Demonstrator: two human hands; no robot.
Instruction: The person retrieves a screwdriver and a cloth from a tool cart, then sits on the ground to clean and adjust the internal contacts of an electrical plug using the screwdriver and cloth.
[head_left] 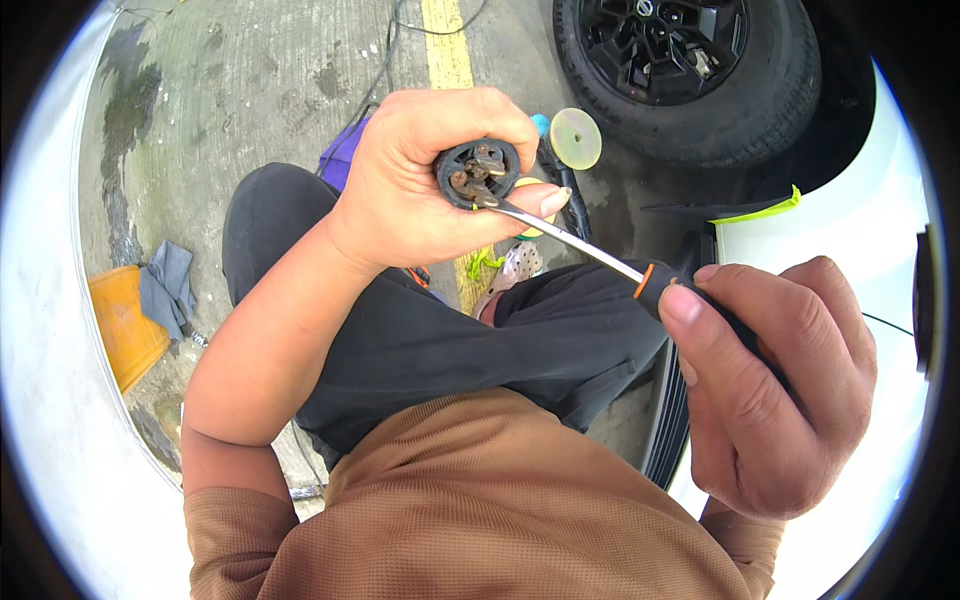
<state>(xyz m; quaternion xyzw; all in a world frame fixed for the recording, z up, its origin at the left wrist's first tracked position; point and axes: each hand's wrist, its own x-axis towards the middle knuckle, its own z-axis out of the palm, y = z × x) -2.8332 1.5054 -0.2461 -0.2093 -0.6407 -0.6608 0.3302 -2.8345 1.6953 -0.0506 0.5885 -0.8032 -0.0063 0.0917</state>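
Observation:
My left hand (pixel 430 165) is raised over my lap, its fingers wrapped round a round black electrical fitting (pixel 444 184). The fitting's open end faces me and shows brown, rusty-looking metal parts inside. In my right hand (pixel 780 400) is a screwdriver (pixel 585 243) with a black handle and an orange ring, pinched between thumb and fingers. Its shaft slants up and left, passing by my left thumb. The tip meets the metal parts at the fitting's lower edge; whether it sits in a screw slot I cannot tell.
A wheel with a black rim (pixel 660 60) stands at the far right, by a white car panel (pixel 830 270). Near it lie a pale green round pad (pixel 576 139) and a black tool (pixel 573 205). Dark cable (pixel 392 50) crosses the concrete. Leftward are a yellow-orange container (pixel 125 325) and grey cloth (pixel 166 287).

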